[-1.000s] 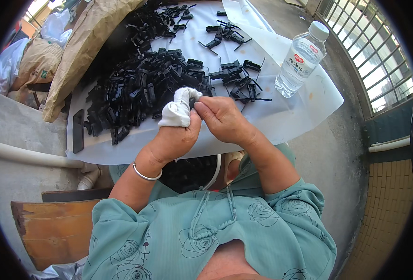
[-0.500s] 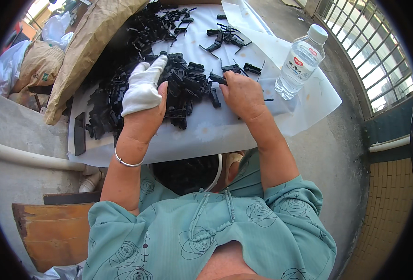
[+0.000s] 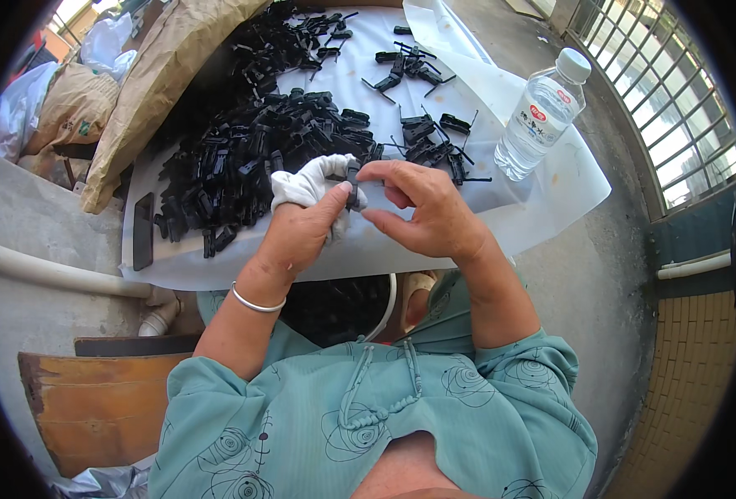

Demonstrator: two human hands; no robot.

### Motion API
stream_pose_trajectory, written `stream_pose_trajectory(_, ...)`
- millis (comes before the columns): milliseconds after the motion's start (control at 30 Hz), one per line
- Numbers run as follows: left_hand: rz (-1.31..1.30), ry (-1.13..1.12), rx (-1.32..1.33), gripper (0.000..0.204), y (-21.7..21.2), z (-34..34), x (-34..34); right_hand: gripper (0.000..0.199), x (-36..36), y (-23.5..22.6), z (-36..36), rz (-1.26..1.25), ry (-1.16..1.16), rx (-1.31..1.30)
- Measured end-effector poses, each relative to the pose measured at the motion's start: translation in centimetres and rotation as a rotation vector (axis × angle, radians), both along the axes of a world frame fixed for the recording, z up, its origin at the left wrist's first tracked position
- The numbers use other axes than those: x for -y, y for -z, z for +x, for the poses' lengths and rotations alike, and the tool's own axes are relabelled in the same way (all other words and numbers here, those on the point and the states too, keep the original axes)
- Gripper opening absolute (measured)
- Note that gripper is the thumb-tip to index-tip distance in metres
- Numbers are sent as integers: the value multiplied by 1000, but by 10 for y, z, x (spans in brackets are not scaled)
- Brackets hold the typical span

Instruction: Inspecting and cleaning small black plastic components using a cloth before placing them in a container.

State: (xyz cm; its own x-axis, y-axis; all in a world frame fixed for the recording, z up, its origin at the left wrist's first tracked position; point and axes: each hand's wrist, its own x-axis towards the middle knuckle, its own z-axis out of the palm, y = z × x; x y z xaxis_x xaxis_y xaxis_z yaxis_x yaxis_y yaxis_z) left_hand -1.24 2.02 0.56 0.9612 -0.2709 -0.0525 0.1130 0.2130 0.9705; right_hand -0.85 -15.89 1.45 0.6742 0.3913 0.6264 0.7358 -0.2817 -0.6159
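Over the near part of the table, both hands meet at one small black plastic part (image 3: 353,185). My left hand (image 3: 308,200), in a white glove with the thumb bare, is closed on it between thumb and fingers. My bare right hand (image 3: 426,208) reaches it from the right, forefinger at its upper end and thumb by its lower end. Just beyond, a large heap of similar black parts (image 3: 243,158) spreads to the left. Behind my right hand lies a small cluster of black pieces with thin rods (image 3: 430,141).
A clear water bottle (image 3: 538,121) stands on the right of the plastic-covered table (image 3: 551,191). A dark flat phone-like slab (image 3: 142,231) lies at the left edge, below brown paper (image 3: 160,91). Another group of rodded parts (image 3: 405,66) sits farther back. A dark-filled bucket (image 3: 334,308) is under the table.
My left hand has come off the heap, moving right and nearer. My right hand has left the rodded cluster and drawn back. They now meet at one black part.
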Motion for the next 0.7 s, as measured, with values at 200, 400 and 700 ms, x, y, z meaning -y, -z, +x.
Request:
stream_pose_trajectory(200, 106, 58, 135, 28, -6, -11, 9, 25, -13, 16, 3, 221, 245, -234)
stream_pose_trajectory(400, 277, -48, 213, 27, -9, -12, 12, 24, -3, 13, 6, 154, 4, -435)
stream_pose_trajectory(700, 643, -204, 700, 27, 7, -8, 10, 23, -22, 40, 4, 256, -65, -640)
